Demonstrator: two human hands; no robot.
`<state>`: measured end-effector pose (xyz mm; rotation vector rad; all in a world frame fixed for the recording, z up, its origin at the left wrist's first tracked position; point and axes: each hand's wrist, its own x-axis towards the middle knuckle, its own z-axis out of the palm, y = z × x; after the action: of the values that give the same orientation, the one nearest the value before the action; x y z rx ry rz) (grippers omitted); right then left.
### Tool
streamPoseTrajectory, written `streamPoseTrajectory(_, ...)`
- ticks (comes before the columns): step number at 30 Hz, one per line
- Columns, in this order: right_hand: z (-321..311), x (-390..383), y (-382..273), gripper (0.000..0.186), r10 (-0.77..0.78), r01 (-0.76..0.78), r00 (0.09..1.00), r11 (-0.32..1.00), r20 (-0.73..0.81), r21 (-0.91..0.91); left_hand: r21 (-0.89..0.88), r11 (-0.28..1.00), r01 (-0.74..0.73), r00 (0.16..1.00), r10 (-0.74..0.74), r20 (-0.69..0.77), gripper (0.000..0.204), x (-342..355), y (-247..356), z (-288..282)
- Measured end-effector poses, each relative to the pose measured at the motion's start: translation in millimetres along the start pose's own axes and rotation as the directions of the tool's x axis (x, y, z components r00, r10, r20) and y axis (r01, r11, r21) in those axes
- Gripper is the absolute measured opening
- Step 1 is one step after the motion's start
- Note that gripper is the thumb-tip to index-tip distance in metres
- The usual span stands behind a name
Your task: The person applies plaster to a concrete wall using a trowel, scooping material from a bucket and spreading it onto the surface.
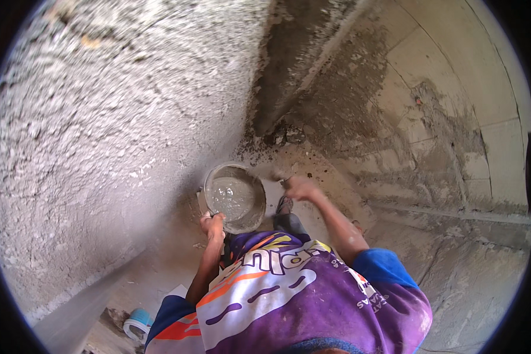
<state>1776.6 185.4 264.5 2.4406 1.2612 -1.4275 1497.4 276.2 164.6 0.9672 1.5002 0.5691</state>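
Observation:
A round bucket (251, 222) with wet grey mortar (230, 197) inside is in front of me, a little left of centre. My left hand (212, 224) is closed at its near left rim. A narrow pale flat piece (203, 202) rises from that hand along the bucket's side; whether it belongs to the bucket, I cannot tell. Right of the bucket, my right hand (302, 188) is blurred by motion and closed round the handle of a trowel (282, 178). The trowel's blade is smeared toward the bucket's right rim.
A rough plastered wall (130, 118) rises close on the left. Ahead, a dark recess (286, 53) meets a block wall (454, 118) partly smeared with mortar. Mortar crumbs lie on the floor near the corner. A blue and white container (138, 321) stands at lower left.

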Motion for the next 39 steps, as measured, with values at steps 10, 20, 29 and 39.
streamPoseTrajectory(10,95,68,142,0.015,-0.199,-0.218,0.891,0.599,0.407,0.770,-0.025,0.999,-0.042,0.976,0.046,0.212,0.039,-66,40,140)
streamPoseTrajectory(20,36,-38,239,0.013,-0.282,-0.133,0.959,-0.358,0.028,0.924,-0.047,0.983,0.180,0.950,-0.161,0.266,0.083,-59,17,218)
streamPoseTrajectory(29,-13,-52,278,0.015,0.637,0.728,0.649,-0.364,-0.416,0.581,0.044,0.990,0.132,0.983,-0.137,0.122,0.020,-58,27,186)
streamPoseTrajectory(39,-56,269,142,0.021,0.686,0.229,0.317,0.614,-0.655,0.755,0.251,0.964,0.084,0.996,-0.074,-0.048,0.018,-7,18,132)
